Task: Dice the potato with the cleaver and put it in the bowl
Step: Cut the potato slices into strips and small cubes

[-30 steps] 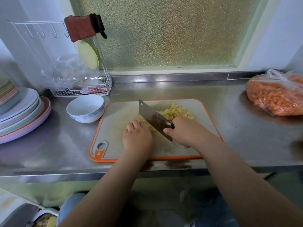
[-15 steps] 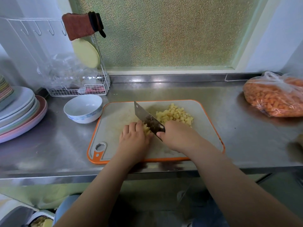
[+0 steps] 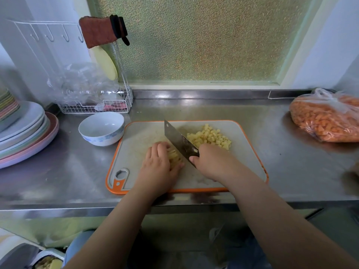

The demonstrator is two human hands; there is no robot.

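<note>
The cleaver (image 3: pixel 179 140) is gripped at its handle by the right hand (image 3: pixel 210 162), whose fingers are clenched round it, the thumb laid against the blade's heel. The blade is tilted, its tip pointing away and to the left. Against half a second ago it is seen a little farther back along the potato strips (image 3: pixel 174 157), with its edge just beside the left fingertips. The left hand (image 3: pixel 158 164) is pressed down on those strips, its fingers curled over them with the knuckles toward the blade; compared with the earlier frame, slightly more of the strips is exposed between the fingers and the blade.

Beyond the right hand's knuckles, a heap of diced potato (image 3: pixel 210 137) is spread on the cutting board (image 3: pixel 244 152); it is unchanged in place since the earlier frames. The bowl (image 3: pixel 101 129) is stood on the steel counter (image 3: pixel 77 167), just beside the board's far left corner, away and to the left of the left fingers, as before. A bag of orange pieces (image 3: pixel 326 119) is lain well to the right of the right hand. Stacked plates (image 3: pixel 27 136) are kept well to the left of the left hand.
</note>
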